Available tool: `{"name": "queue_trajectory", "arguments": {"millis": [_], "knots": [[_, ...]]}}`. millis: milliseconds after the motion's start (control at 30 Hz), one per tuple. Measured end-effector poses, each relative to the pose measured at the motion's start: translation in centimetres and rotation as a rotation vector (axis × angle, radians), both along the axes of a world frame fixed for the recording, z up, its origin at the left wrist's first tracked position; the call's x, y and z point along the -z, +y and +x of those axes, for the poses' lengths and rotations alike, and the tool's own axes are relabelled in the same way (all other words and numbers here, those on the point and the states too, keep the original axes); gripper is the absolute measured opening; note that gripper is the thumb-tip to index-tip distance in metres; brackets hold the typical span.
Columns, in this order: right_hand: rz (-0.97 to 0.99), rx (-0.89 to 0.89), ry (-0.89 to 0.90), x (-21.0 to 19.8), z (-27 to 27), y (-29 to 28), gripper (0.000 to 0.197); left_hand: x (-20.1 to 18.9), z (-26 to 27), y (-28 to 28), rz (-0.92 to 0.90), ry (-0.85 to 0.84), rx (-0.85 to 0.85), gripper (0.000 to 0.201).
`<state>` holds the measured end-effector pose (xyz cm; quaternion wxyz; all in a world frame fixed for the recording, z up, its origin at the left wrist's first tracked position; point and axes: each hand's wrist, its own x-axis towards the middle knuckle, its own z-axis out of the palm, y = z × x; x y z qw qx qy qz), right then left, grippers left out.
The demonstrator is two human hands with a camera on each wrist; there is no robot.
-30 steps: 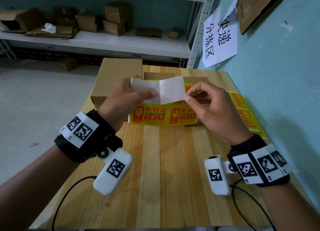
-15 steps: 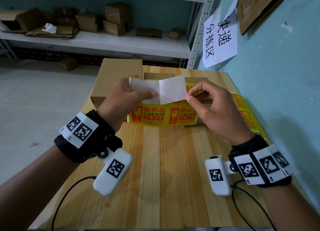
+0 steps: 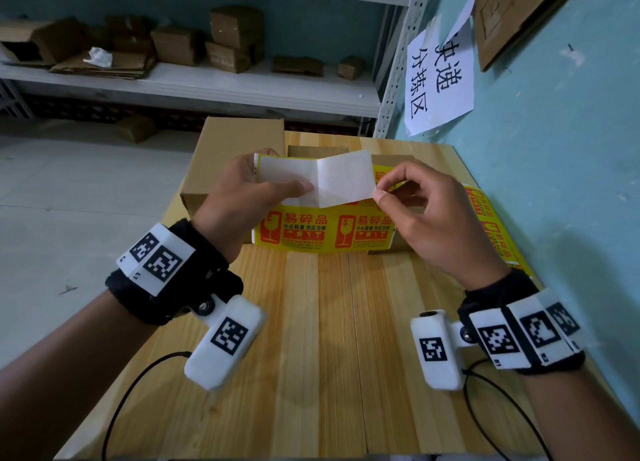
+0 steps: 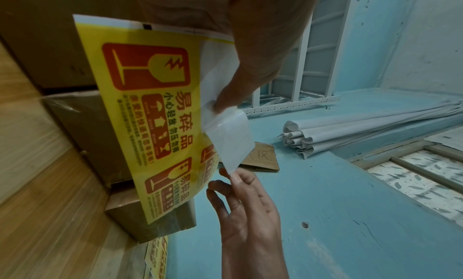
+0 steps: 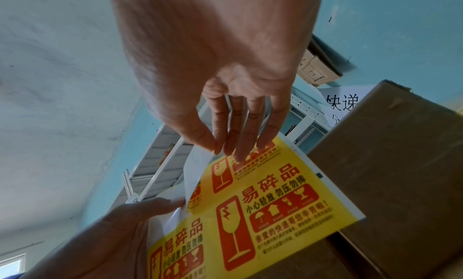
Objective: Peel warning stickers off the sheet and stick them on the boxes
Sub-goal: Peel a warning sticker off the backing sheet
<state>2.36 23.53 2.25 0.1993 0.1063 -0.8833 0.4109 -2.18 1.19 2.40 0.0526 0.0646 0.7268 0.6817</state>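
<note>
I hold a yellow sticker sheet (image 3: 311, 232) with red fragile-goods print upright above the wooden table (image 3: 329, 339). My left hand (image 3: 294, 187) grips its upper left part, the thumb pressing on the bare white backing. A sticker (image 3: 344, 180) is partly lifted off the top row, its white back facing me. My right hand (image 3: 377, 192) pinches this flap's free corner between thumb and forefinger. In the left wrist view the flap (image 4: 230, 133) curls away from the sheet (image 4: 150, 105). A large cardboard box (image 3: 239, 142) stands right behind the sheet, with smaller boxes (image 3: 317, 150) beside it.
A second strip of yellow stickers (image 3: 491, 225) lies along the table's right edge by the blue wall (image 3: 554, 183). A white shelf (image 3: 207, 86) with several cardboard boxes stands beyond the table. Bare wood lies between me and the sheet.
My right hand has drawn the flap's corner slightly up and to the right. The left hand and the sheet have hardly moved.
</note>
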Motion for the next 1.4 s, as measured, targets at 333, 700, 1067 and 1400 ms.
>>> {"name": "queue_trajectory", "arguments": {"millis": [333, 700, 1067, 1400], "knots": [[0.008, 0.002, -0.01, -0.07, 0.09, 0.05, 0.002, 0.0, -0.05, -0.02, -0.012, 0.006, 0.007, 0.018], [0.004, 0.009, -0.003, -0.04, -0.02, 0.32, 0.002, -0.06, -0.12, 0.02, 0.018, 0.019, -0.02, 0.027], [0.0, 0.012, 0.003, -0.01, -0.09, 0.53, 0.002, -0.07, -0.13, -0.1, 0.015, 0.013, -0.018, 0.034], [0.002, 0.019, 0.009, 0.0, -0.15, 0.62, 0.002, 0.21, -0.45, -0.19, 0.013, 0.032, -0.004, 0.022]]}}
